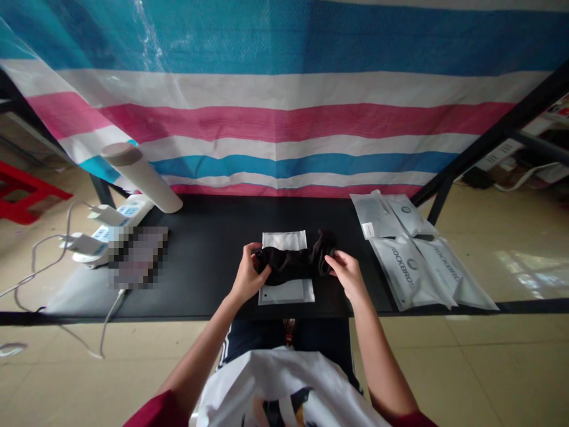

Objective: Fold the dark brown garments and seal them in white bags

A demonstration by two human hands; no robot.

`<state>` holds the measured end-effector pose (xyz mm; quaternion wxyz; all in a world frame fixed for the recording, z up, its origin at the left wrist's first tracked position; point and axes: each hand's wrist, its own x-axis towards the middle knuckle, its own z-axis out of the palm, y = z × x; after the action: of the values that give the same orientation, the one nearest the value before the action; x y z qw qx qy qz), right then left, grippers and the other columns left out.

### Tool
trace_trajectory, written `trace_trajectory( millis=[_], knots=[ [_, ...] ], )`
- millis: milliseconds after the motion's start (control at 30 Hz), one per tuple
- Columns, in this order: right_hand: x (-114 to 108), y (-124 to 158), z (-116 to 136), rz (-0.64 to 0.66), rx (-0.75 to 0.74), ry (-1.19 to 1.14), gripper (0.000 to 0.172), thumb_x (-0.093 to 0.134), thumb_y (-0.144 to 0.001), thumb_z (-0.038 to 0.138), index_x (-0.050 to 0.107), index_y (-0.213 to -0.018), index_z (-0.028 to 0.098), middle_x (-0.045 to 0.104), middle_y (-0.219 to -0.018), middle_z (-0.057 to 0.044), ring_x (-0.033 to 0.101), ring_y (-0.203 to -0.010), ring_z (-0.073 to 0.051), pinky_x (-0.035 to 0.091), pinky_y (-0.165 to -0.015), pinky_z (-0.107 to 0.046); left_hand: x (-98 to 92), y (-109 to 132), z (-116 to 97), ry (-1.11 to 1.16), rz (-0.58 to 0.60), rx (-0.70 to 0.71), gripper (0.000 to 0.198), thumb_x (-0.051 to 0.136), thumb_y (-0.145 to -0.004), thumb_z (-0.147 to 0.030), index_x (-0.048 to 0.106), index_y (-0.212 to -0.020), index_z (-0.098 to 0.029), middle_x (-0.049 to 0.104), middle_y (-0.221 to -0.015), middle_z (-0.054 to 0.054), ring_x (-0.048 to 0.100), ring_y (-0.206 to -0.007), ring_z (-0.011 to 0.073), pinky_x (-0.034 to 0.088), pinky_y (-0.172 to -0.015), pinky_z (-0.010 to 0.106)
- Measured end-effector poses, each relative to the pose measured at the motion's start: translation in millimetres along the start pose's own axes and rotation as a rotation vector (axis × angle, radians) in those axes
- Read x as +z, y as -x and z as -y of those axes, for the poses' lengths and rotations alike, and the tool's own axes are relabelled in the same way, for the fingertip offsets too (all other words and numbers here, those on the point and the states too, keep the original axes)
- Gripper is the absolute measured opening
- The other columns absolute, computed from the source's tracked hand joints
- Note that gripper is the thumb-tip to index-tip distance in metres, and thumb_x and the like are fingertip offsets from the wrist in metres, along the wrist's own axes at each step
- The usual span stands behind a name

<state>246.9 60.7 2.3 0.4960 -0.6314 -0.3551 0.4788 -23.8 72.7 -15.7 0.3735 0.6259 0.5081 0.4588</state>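
A crumpled piece of black fabric stretches between my two hands above the black tabletop. My left hand pinches its left end between thumb and fingers. At the other end, my right hand grips a bunched, looped part of the cloth that rises a little. Beneath the fabric lies a flat, pale plastic bag, its top and bottom ends showing and its middle covered. What kind of garment or accessory the black fabric is, I cannot make out.
Several frosted bags printed ROCKBROS lie at the table's right. On the left are a white power strip with chargers and cables, a blurred phone-like object and a pale bottle. A striped sheet hangs behind.
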Motion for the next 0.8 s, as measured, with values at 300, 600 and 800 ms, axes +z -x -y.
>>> trace_trajectory(
  millis=[300, 600, 800],
  knots=[
    [-4.6, -13.8, -14.9, 0.028, -0.064, 0.181, 0.038, 0.064, -0.075, 0.056, 0.064, -0.070, 0.018, 0.056, -0.055, 0.002, 0.051, -0.052, -0.014, 0.034, -0.046, -0.024, -19.8, -27.7, 8.9, -0.046, -0.227, -0.037, 0.032, 0.051, -0.090, -0.048, 0.065, -0.093, -0.018, 0.064, -0.098, 0.007, 0.063, -0.090, 0.0203, 0.052, -0.079, 0.032],
    [-5.9, -21.3, -23.0, -0.019, -0.342, 0.770, 0.030, 0.057, -0.083, 0.047, 0.069, -0.089, 0.020, 0.070, -0.078, -0.006, 0.063, -0.069, -0.023, 0.043, -0.063, -0.030, -13.5, -14.2, 24.3, -0.610, -0.037, 0.017, 0.043, 0.066, -0.080, -0.043, 0.063, -0.116, -0.021, 0.060, -0.112, 0.011, 0.053, -0.108, 0.0315, 0.047, -0.095, 0.050],
    [1.6, -34.5, -19.4, -0.170, -0.470, 0.885, 0.045, 0.061, -0.080, 0.039, 0.065, -0.122, 0.021, 0.066, -0.103, -0.009, 0.064, -0.081, -0.022, 0.048, -0.069, -0.032, -10.9, -29.4, 20.0, -0.704, -0.046, 0.122, 0.026, 0.057, -0.087, -0.035, 0.068, -0.106, -0.022, 0.062, -0.111, 0.011, 0.052, -0.104, 0.0314, 0.046, -0.092, 0.049]
  ],
)
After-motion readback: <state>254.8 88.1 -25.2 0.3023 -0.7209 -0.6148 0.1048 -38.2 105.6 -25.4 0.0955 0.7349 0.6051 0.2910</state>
